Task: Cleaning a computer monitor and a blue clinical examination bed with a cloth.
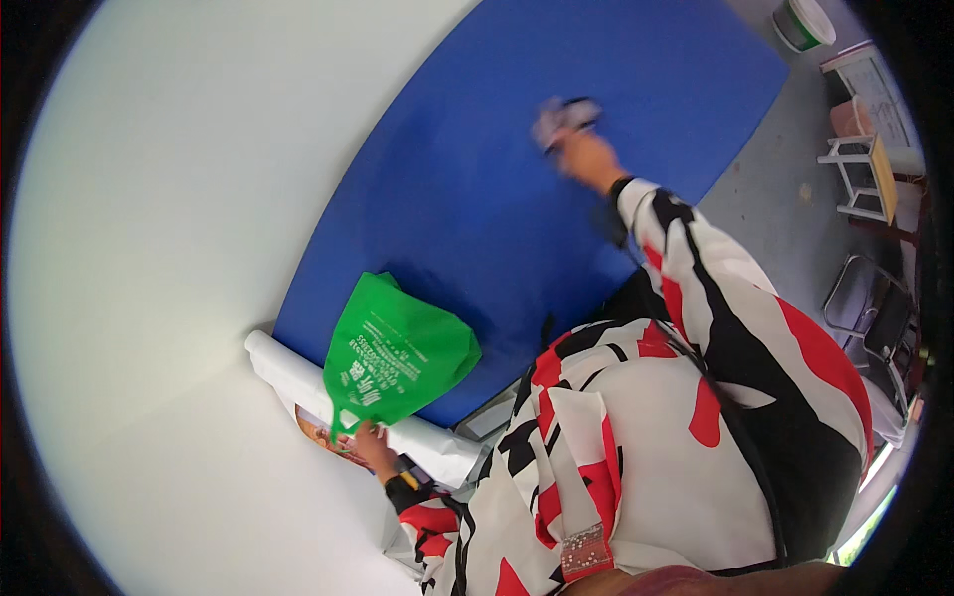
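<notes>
A green non-woven bag (402,350) with white printing lies at the near left of the blue tabletop (477,186). My left hand (375,447) grips the bag by its handle, just over a white roll (440,447). Out over the far part of the tabletop, my right hand (590,158) is closed on a small crumpled bundle (555,123), pale pinkish with dark parts. Motion blurs this hand and the bundle, so its exact kind is unclear, as is whether it touches the surface.
A white wall (201,186) borders the tabletop on the left. On the grey floor to the right are a white-and-green bucket (805,26), a stool (864,175) with a wooden top and a black folding chair (883,320). A whiteboard (872,89) bearing writing stands behind.
</notes>
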`<state>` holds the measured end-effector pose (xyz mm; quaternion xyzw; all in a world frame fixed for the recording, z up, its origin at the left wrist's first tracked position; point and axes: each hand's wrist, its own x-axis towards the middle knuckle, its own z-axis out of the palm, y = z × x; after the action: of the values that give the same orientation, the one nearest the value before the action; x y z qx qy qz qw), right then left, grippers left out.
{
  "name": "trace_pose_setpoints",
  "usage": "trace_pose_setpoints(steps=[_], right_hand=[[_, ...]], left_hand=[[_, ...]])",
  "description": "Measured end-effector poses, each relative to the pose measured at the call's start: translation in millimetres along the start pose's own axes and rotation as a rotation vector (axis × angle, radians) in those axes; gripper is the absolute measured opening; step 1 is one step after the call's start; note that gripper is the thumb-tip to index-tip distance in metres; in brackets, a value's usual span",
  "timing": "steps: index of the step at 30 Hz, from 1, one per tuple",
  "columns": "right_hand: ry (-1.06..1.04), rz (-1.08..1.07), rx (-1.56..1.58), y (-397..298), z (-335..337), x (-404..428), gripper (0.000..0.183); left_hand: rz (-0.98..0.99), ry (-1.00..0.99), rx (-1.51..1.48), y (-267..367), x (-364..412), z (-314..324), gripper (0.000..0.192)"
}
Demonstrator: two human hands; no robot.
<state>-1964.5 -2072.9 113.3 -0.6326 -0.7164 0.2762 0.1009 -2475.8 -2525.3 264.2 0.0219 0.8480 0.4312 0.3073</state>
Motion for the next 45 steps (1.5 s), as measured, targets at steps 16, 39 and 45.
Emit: trace_pose_setpoints(steps=[16,39,45], right_hand=[[0.248,0.163,-0.02,92,-63,-49,0.031],[0.054,-0.334,-0.119,-59,-10,21,0.02],[-0.294,-0.812,-0.318,-122,-8,-69,0.02]], left_hand=[[0.338,0.254,0.555,0,-58,69,0.052],[0.363,-0.44,0.591,6,-83,255,0.043],[0.733,-0.199,0.955,40,-41,314,0.099]])
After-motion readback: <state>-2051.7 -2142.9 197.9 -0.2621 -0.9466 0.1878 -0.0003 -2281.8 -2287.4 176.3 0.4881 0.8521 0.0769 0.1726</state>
